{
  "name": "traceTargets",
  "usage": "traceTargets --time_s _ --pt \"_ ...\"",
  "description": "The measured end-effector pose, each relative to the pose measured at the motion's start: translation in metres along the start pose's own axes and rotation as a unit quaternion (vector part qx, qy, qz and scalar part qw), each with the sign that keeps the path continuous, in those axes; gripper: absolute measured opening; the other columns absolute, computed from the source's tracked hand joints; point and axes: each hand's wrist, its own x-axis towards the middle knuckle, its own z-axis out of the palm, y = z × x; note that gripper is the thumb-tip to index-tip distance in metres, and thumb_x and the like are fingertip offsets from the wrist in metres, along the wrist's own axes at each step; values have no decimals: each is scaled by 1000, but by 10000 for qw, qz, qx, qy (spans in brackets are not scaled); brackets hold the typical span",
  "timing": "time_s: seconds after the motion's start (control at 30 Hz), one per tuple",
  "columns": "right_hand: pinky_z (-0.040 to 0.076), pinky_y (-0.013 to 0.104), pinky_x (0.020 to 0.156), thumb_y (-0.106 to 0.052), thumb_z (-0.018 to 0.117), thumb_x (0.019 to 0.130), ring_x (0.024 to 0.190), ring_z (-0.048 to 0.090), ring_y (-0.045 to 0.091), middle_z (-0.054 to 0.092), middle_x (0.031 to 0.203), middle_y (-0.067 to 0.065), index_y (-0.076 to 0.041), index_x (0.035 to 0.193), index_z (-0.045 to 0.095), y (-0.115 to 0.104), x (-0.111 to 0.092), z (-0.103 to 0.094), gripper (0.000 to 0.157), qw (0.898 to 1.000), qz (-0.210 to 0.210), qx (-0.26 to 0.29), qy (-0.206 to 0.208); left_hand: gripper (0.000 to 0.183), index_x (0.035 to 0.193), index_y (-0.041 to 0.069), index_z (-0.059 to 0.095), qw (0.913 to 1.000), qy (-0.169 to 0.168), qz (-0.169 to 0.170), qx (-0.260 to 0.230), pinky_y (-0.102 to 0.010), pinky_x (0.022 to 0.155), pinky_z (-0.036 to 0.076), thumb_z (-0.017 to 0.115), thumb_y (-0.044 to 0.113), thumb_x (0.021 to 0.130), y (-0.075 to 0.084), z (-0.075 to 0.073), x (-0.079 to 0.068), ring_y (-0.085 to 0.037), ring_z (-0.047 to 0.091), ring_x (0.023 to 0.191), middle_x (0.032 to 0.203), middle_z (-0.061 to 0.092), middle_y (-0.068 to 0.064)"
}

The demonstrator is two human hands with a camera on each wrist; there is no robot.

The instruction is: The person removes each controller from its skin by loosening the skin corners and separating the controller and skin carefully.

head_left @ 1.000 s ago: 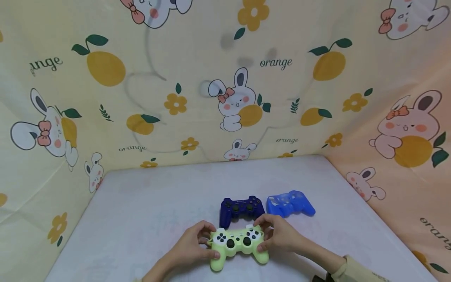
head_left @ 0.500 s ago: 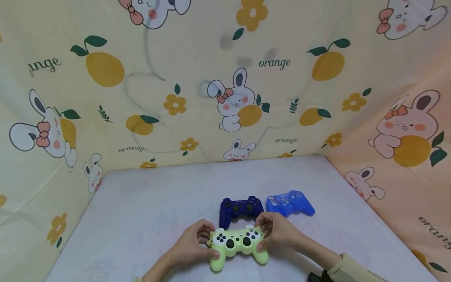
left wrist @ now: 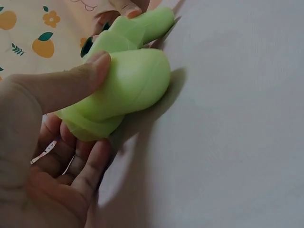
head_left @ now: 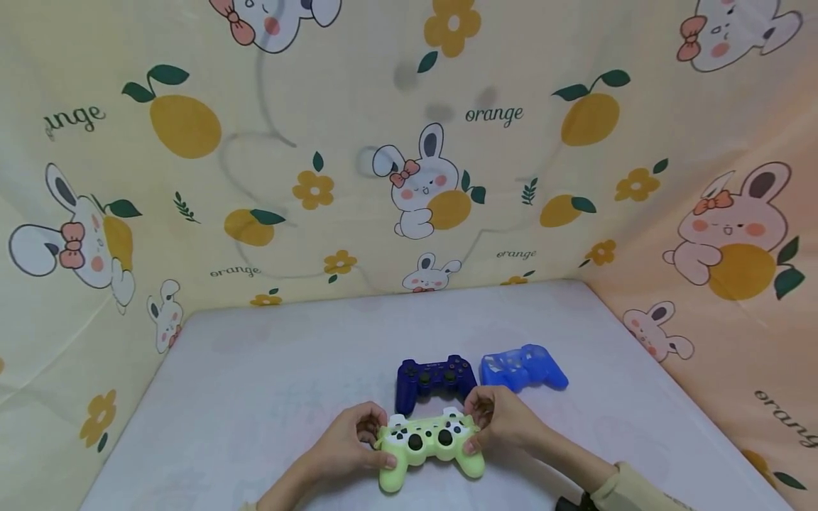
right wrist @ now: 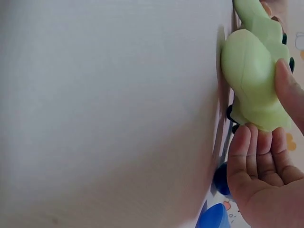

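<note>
A white game controller in a light green cover [head_left: 429, 450] is held between both hands, its black sticks facing up. My left hand [head_left: 347, 441] grips its left side, thumb on the handle and fingers curled behind. On the other side my right hand [head_left: 509, 424] pinches the right end, thumb at the handle and fingertips at the back edge. In the left wrist view the green cover [left wrist: 137, 80] sits close over the tabletop. The right wrist view shows fingertips right at the back edge of the cover [right wrist: 249, 66].
A dark blue game controller [head_left: 437, 370] lies just behind the green one. To its right lies a bright blue, hollow-looking controller cover [head_left: 529, 370]. Patterned cloth [head_left: 358, 106] walls the white table [head_left: 275, 362] at the back and sides. Something black [head_left: 574, 504] shows by the right sleeve.
The controller has tipped slightly, so its button face looks flatter now. Both hands keep their hold with small finger shifts. The whole head view has drifted a little left.
</note>
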Motion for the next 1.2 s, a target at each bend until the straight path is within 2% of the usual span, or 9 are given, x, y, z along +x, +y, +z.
traceTargets --time_s 0.13,0.3,0.53,0.9,1.07,1.2 --pt "50 28 63 -12 97 52 74 57 25 61 79 8 -4 88 64 2 -2 1 50 9999 25 45 90 45 100 1 59 9999 55 86 -66 -30 74 54 90 8 68 0 1 -1 -23 61 82 93 61 -9" --pt "51 28 63 -11 97 52 74 57 25 62 79 7 -4 88 64 4 -2 1 49 9998 25 113 168 45 100 2 60 9998 172 36 -136 -30 75 55 90 7 67 -2 3 -1 -24 62 82 93 61 -9" --pt "51 28 63 -11 97 53 74 58 25 62 79 7 -4 88 65 4 -4 1 48 9995 21 163 274 46 100 7 61 9993 361 -42 58 -32 77 54 91 12 66 -3 3 -3 -24 60 88 93 62 -7" --pt "50 27 60 -14 96 52 69 58 19 63 76 6 -8 82 67 4 -10 5 43 9989 4 77 453 36 91 11 66 9980 562 123 266 -25 66 50 91 19 67 -3 6 -9 -17 58 74 79 61 -1" --pt "50 27 59 -18 97 52 67 57 17 63 74 6 -8 81 67 3 -11 5 43 9988 -105 -54 475 35 93 13 66 9962 798 254 253 -28 70 52 91 20 69 -5 9 -13 -17 61 79 86 63 -2" --pt "49 26 59 -14 96 53 67 57 18 64 75 7 -7 81 67 -2 -12 5 41 9986 -142 30 504 39 97 11 64 9949 913 329 273 -30 73 54 90 20 70 -7 11 -15 -18 63 84 91 64 -3"
